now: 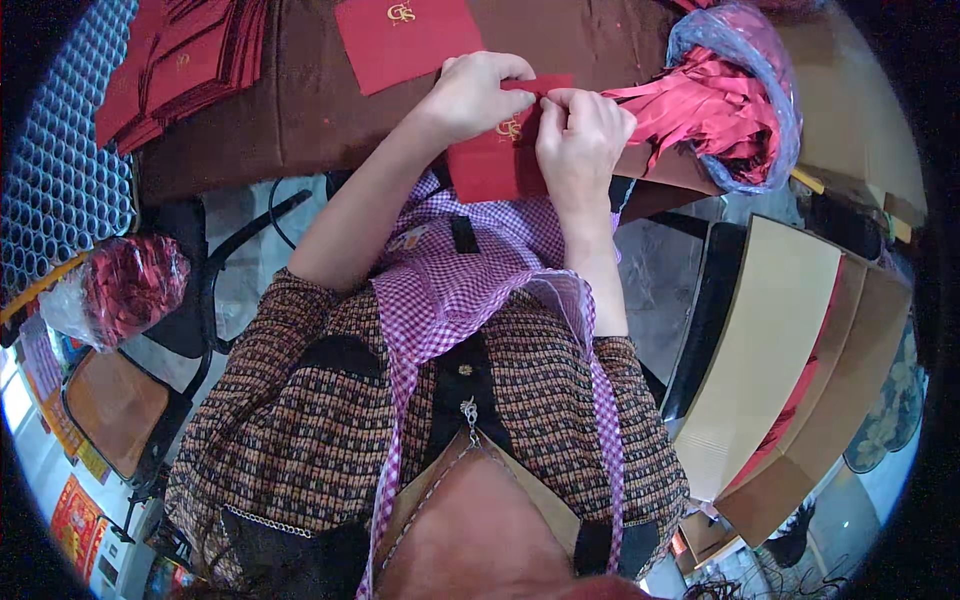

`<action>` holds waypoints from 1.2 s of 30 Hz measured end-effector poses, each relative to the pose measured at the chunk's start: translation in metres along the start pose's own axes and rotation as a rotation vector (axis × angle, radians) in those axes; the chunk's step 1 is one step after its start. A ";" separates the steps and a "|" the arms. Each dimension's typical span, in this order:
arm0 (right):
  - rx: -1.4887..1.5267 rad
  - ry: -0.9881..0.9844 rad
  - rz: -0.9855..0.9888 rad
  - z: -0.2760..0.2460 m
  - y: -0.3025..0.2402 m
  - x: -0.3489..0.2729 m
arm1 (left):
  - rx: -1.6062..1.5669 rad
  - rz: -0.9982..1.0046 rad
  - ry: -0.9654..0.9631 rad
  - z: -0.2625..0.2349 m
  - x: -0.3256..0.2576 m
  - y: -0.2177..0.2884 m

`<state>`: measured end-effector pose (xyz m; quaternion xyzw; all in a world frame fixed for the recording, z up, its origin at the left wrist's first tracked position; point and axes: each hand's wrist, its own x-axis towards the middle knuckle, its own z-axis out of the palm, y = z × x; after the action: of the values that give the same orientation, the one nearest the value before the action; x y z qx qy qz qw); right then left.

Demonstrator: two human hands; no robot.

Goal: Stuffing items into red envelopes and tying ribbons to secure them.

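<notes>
A flat red pouch (490, 172) with a gold emblem is held up at the table's near edge. My left hand (470, 98) pinches its top edge between thumb and fingers. Close beside it, my right hand (583, 135) is closed at the top right corner, thumb against forefinger. Whatever small piece may lie between the right fingertips is hidden. Another flat red piece with a gold emblem (408, 42) lies beyond my left hand. Right of my right hand, red ribbons (690, 105) spill from a clear plastic bag (785, 120).
Stacks of red pouches (190, 70) cover the left end of the brown tablecloth (310, 120). A bag of red material (130, 285) sits by a chair (115, 410) at left. At right stands an open cardboard box (850, 370) with red pieces inside.
</notes>
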<state>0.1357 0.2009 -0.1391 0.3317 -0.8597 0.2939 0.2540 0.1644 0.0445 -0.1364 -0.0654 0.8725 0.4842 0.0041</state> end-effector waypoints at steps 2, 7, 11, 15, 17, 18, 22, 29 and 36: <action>-0.011 -0.009 -0.008 0.002 -0.001 0.000 | 0.067 0.039 0.035 0.002 -0.002 0.000; 0.028 -0.026 0.031 0.001 -0.001 -0.002 | 0.136 0.062 0.038 0.001 -0.003 0.003; 0.075 -0.040 0.039 0.004 0.001 -0.003 | -0.021 -0.016 -0.004 0.000 -0.001 -0.002; 0.074 -0.052 0.057 0.004 0.000 0.000 | 0.016 0.055 0.042 0.005 -0.001 -0.006; 0.044 -0.057 0.072 0.005 0.001 0.001 | 0.021 0.053 0.056 0.007 -0.002 -0.004; 0.042 -0.057 0.074 0.005 0.001 0.000 | 0.028 0.051 0.072 0.008 -0.002 -0.003; 0.119 -0.107 0.156 0.004 0.000 0.004 | 0.034 0.068 0.101 0.009 -0.002 -0.006; 0.186 -0.165 0.265 0.001 0.003 0.006 | -0.044 0.073 -0.004 0.002 0.003 -0.011; 0.203 -0.143 0.184 0.004 0.002 0.006 | -0.041 0.085 0.009 0.009 0.002 -0.010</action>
<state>0.1296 0.1964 -0.1388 0.2954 -0.8683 0.3768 0.1294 0.1636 0.0467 -0.1499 -0.0306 0.8645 0.5012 -0.0220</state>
